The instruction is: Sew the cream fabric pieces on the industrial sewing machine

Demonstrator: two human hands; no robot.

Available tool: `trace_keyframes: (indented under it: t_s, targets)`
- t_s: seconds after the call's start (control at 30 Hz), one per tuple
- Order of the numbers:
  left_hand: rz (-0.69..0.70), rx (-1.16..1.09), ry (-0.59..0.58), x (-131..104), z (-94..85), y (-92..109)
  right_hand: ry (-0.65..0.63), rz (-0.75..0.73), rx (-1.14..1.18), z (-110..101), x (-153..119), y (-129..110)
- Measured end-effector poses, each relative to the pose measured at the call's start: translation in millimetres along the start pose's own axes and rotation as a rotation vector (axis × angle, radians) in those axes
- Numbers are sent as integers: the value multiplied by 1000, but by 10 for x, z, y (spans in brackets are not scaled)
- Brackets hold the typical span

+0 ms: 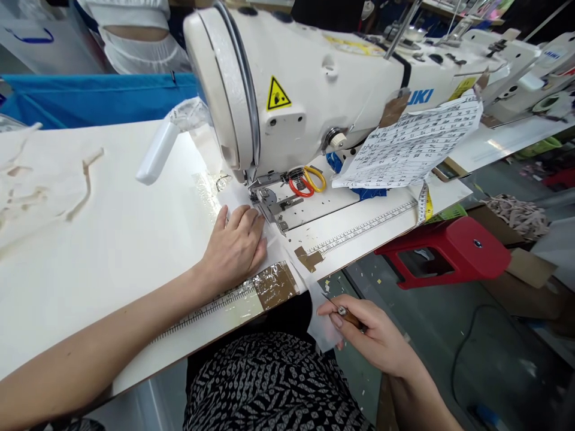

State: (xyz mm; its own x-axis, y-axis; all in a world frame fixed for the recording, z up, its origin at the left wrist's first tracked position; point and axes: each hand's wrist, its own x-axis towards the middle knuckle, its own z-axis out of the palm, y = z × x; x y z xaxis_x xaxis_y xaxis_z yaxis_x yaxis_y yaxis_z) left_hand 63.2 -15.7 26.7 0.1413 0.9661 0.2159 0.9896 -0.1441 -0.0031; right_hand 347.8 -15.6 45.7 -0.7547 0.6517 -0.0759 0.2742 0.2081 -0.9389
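Observation:
My left hand [236,242] lies flat, fingers spread, on white fabric [234,196] just in front of the sewing machine's [287,90] presser foot [255,193]. The fabric runs over the table's front edge and hangs down as a strip [320,320]. Below the edge, my right hand [366,332] is closed round the wooden handle of a pointed awl [350,316], its tip toward the strip. The fingers of that hand are also at the strip; whether they pinch it is unclear. Red and yellow scissors [308,181] rest on the machine bed.
A written paper sheet [408,143] hangs off the machine's right side. Rulers [368,226] are taped along the table [135,239]. Fabric scraps [85,185] lie at the left. A red stool [467,251] stands right, below the table. A person in white [139,36] is beyond the blue cloth.

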Motion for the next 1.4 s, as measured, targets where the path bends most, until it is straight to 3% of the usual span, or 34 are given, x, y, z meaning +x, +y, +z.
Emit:
trace_keyframes:
  t_s: [0.4, 0.73, 0.83, 0.93, 1.03, 1.1, 1.2, 1.4]
  targets:
    - [-2, 24, -14, 3, -16, 5, -50, -13, 26, 75, 238, 8]
    - [22, 91, 34, 38, -22, 4, -12, 17, 128, 135, 392, -25]
    - [28, 160, 23, 95, -44, -37, 61, 81, 294, 235, 407, -41]
    - [24, 225, 13, 146, -53, -91, 117, 207, 628, 399, 388, -64]
    - [44, 220, 60, 142, -44, -128, 160, 334, 931, 562, 339, -81]
    - [63, 183, 99, 109, -32, -138, 186, 359, 1003, 634, 303, -80]
    - [80, 127, 109, 54, -15, -139, 171, 332, 933, 667, 263, -58]
    - [62, 99, 92, 49, 18, -141, 178, 226, 471, 601, 223, 23]
